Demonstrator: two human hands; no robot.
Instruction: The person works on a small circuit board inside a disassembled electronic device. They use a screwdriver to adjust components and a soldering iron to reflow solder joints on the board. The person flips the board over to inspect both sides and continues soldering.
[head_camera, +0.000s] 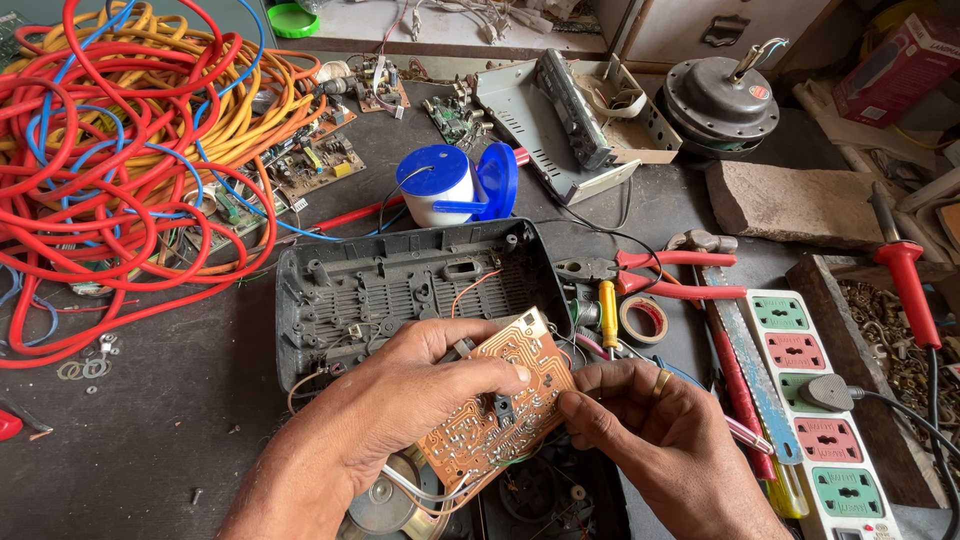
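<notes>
Head view: you've got the brown circuit board (500, 400) up off the counter (150, 430), solder side facing you, and both hands are on it. Your left hand (400, 400) closes its grip over the board's upper left edge, thumb lying across the copper face. Your right hand (650, 430) pinches the board's right edge between fingertips, a ring showing on one finger. Thin wires run from the board's lower edge down to a round speaker (385, 505) just below it, so the board is tethered.

Just behind the board lies the grey plastic casing (400, 280), open and hollow side up. Right of the board sit red-handled pliers (650, 270), a roll of tape (645, 320) and a white power strip (820, 420) with coloured sockets. Far behind and left of the board, red and yellow cable (120, 150) is heaped up.

It reads as an inspection step: you're turning the board to study the solder joints. Any further tilt calls for slack in those wires, so go gently.
</notes>
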